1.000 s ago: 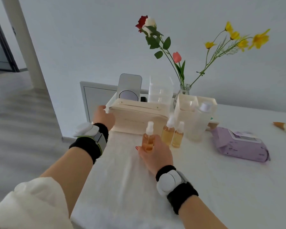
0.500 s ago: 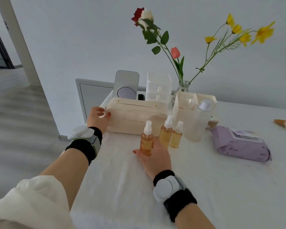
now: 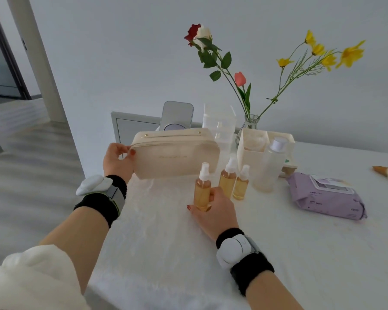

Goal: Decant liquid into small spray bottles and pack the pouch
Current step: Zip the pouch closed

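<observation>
the pouch (image 3: 175, 157) is gripped at its left end by the left hand (image 3: 118, 162). at the pouch's 5 o'clock, an upright bottle (image 3: 202, 193) is clasped by the right hand (image 3: 215, 211).

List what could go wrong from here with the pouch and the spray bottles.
1. The left hand grips the pouch by one end only; if it swings, it may knock over the two standing spray bottles just in front of it.
2. The pouch's zip looks closed and the right hand holds a spray bottle, so opening it one-handed may be awkward.
3. That bottle is held low on its body, so it might tip when lifted.
</observation>
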